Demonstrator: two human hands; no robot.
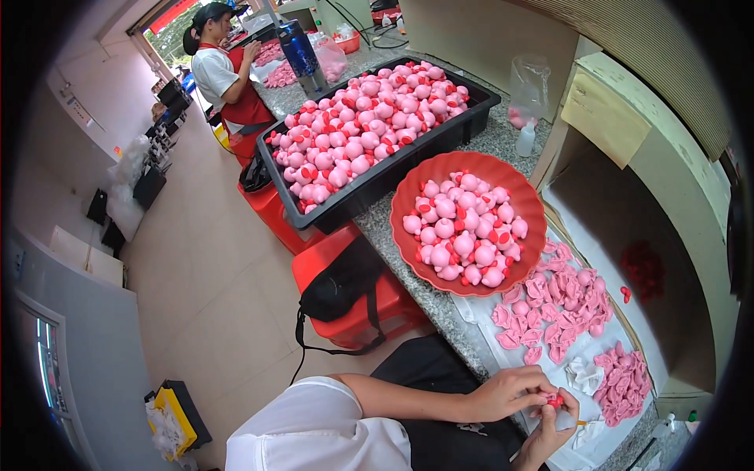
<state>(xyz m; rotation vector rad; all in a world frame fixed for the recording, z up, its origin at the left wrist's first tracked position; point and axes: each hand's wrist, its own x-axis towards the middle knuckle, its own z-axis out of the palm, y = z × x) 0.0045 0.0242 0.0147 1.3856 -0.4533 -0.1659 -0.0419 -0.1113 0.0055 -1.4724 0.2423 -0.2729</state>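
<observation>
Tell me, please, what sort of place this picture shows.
Likely a small handwork workshop: a black tray heaped with similar pink pieces, two hands holding a small red-and-pink piece at a speckled bench, and another worker farther along.

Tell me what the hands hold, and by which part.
The left hand and right hand hold a small pink-and-red piece between them; its red part shows, but exactly where it is gripped is hidden.
</observation>
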